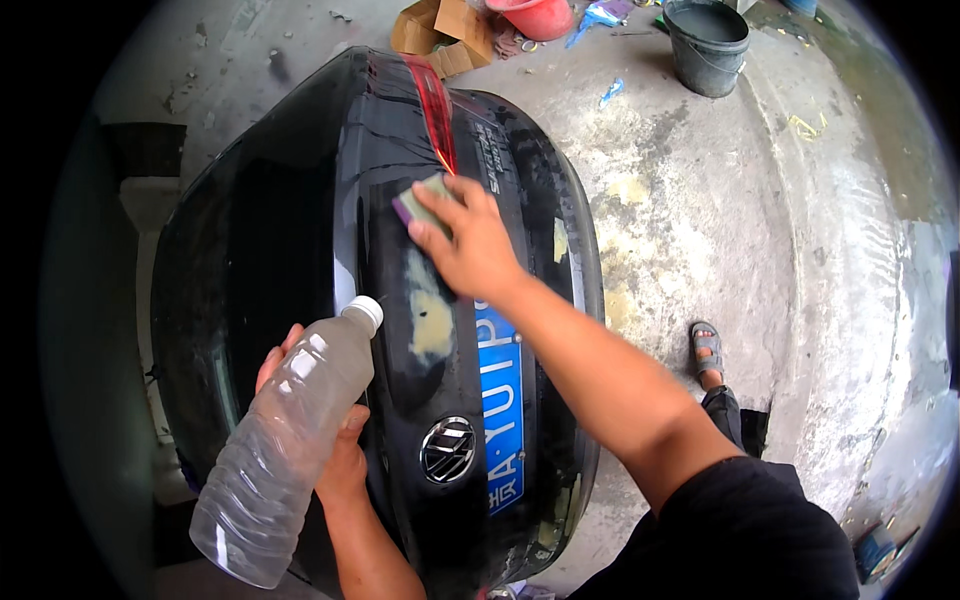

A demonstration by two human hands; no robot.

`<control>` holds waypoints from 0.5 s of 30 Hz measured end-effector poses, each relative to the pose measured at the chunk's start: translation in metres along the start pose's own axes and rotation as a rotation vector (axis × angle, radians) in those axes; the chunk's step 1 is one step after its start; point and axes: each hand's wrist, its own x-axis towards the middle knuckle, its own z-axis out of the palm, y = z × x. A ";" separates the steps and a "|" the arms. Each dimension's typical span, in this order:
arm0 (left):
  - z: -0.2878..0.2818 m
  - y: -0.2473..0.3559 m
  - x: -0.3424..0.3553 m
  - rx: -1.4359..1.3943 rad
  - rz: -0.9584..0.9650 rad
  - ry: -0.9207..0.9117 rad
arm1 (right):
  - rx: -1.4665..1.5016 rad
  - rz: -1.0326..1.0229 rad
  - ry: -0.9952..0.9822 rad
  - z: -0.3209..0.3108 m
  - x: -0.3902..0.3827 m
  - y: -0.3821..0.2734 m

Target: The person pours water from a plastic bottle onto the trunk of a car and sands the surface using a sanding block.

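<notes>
Head view: right hand [470, 245] on sanding block [420, 200].

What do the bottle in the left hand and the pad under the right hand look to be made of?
Bottle: thin clear plastic, ribbed and glossy, with a white screw cap.
Pad: probably a foam sanding block, matte, greenish on top with a purple edge.
It presses on the black car panel, glossy painted, with dull yellowish filler patches.

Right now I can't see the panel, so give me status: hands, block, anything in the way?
Right hand pressing green-purple sanding block on black car boot lid. Left hand holds clear plastic bottle. Nothing in the way.
</notes>
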 end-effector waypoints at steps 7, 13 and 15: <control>-0.005 -0.002 -0.005 -0.050 -0.048 0.021 | 0.085 -0.187 -0.158 -0.025 -0.134 -0.023; 0.003 0.003 0.000 -0.071 -0.042 0.018 | 0.001 -0.147 -0.077 -0.006 -0.018 0.005; 0.005 0.005 0.001 -0.071 -0.042 0.017 | 0.002 -0.151 -0.086 -0.009 -0.022 0.005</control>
